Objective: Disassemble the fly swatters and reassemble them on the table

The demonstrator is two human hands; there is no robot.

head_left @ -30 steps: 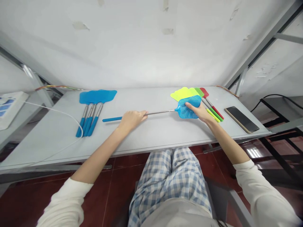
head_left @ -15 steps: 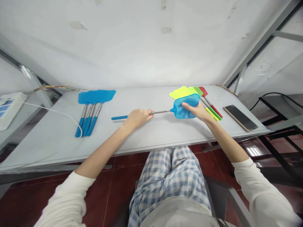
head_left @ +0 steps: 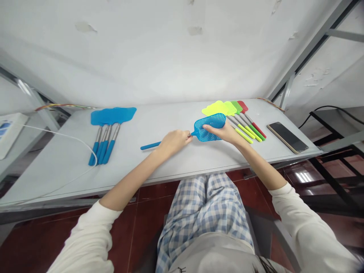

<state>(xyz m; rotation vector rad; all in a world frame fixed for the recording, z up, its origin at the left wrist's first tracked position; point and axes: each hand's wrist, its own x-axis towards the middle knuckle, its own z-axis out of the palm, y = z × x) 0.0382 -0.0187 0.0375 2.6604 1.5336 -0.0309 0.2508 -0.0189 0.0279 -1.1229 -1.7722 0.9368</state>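
Observation:
Both my hands are on one blue fly swatter (head_left: 200, 132), held over the middle of the table. My left hand (head_left: 174, 142) is wrapped round its metal shaft, and the blue handle sticks out to the left. Only a short bit of shaft shows between that hand and the swatter head. My right hand (head_left: 224, 132) grips the perforated head, thumb on top and fingers hidden beneath. To the left lie several blue fly swatters (head_left: 113, 115), heads overlapping. On the right, yellow, green and red fly swatters (head_left: 216, 108) lie fanned out behind my right hand.
A black-screened phone (head_left: 287, 137) lies at the table's right end. A white cable (head_left: 71, 137) runs across the left side, over the blue handles, from a white box (head_left: 11, 132). A wall (head_left: 165, 57) stands behind the grey table (head_left: 65, 174); metal frame posts rise at both ends.
My right hand has moved left with the swatter head, toward my left hand. The exposed shaft between them has become much shorter. More of the yellow handles shows now.

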